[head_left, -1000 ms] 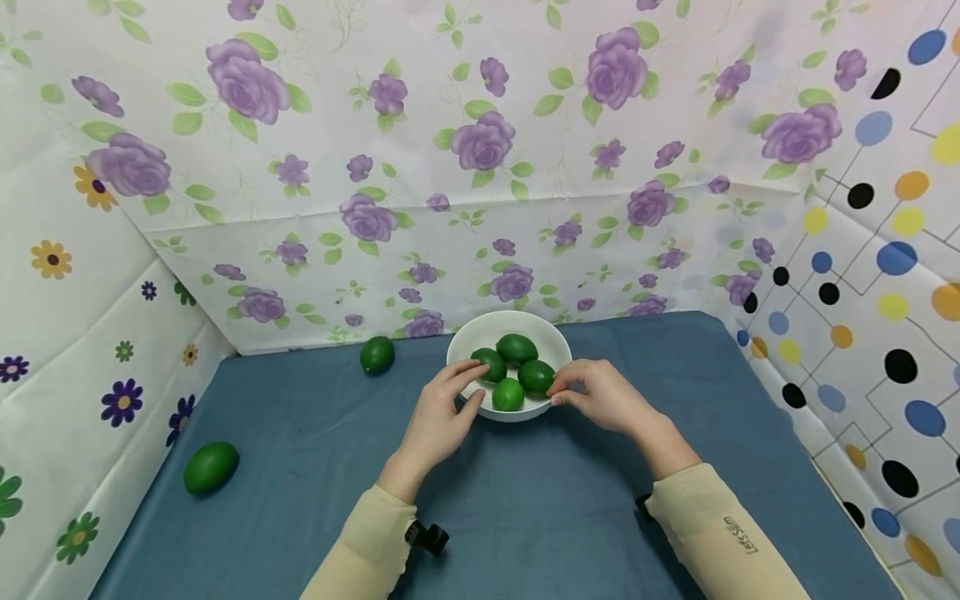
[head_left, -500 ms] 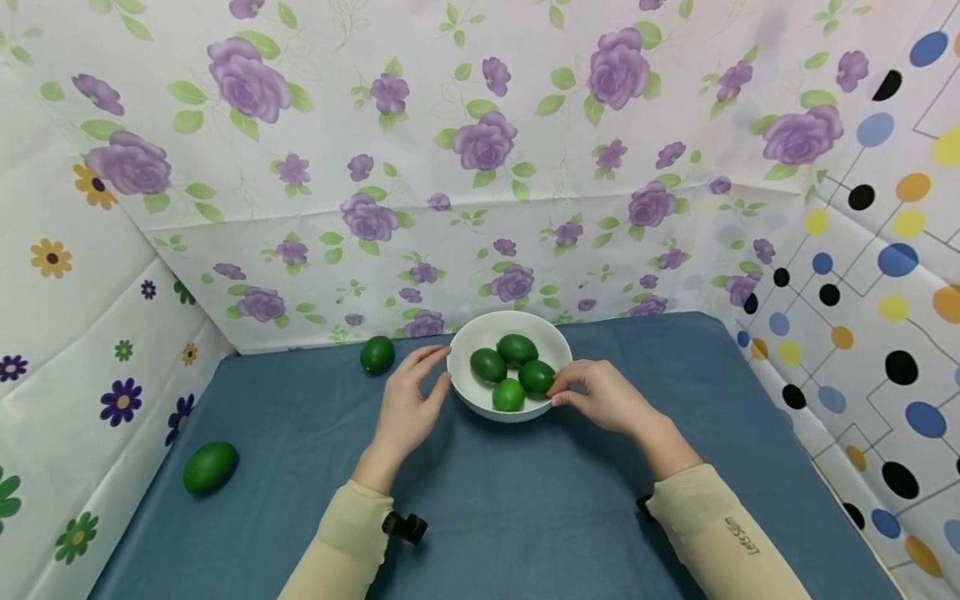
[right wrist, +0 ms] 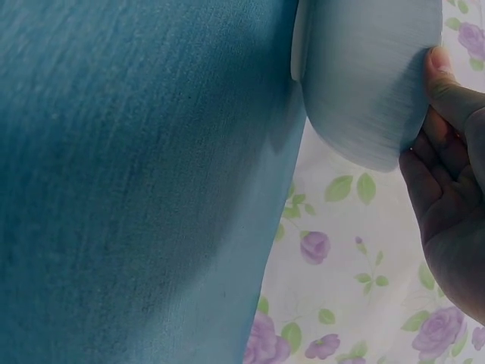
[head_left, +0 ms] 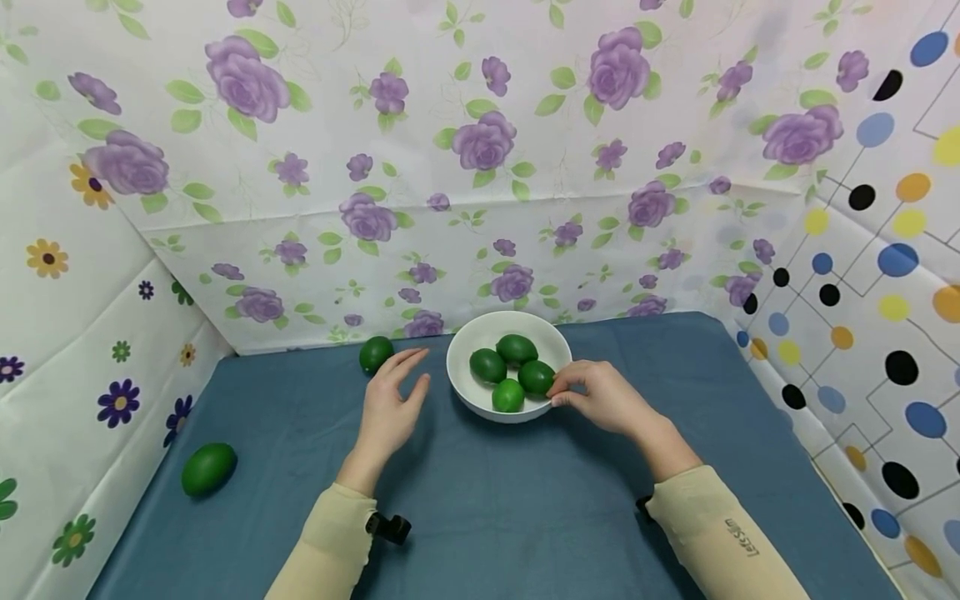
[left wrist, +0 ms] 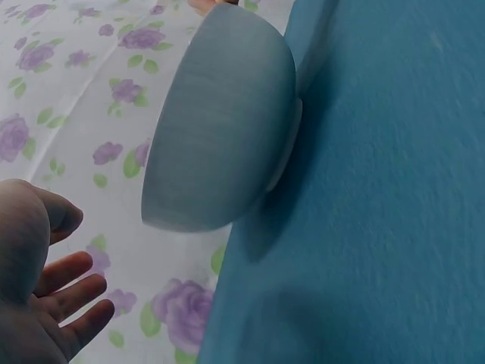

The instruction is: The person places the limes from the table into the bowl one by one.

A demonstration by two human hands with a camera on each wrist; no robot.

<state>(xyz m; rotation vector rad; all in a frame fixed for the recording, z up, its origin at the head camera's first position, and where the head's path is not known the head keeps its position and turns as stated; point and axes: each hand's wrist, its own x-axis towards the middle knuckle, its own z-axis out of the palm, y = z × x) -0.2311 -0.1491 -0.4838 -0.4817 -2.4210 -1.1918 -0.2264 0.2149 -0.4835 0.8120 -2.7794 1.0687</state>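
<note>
A white bowl (head_left: 468, 387) stands near the back of the table with several green limes in it. One lime (head_left: 508, 395) at the bowl's front is brighter than the dark green lime (head_left: 536, 377) beside it. My right hand (head_left: 603, 396) pinches the bowl's right rim; in the right wrist view the thumb (right wrist: 439, 64) lies at the rim, the fingers by the outer wall. My left hand (head_left: 387, 410) hovers left of the bowl, apart from it, fingers loosely spread and holding nothing. Just behind its fingertips sits another dark green lime (head_left: 374, 355).
A larger green fruit (head_left: 208, 469), lime-like in shape, lies near the table's left edge. Blue cloth (head_left: 510, 517) covers the table. A flowered sheet (head_left: 450, 208) rises along the back, with patterned sheets at both sides.
My left hand has drawn back leftward from over the bowl's left rim toward the lime outside it. The right hand and the bowl have stayed in place.
</note>
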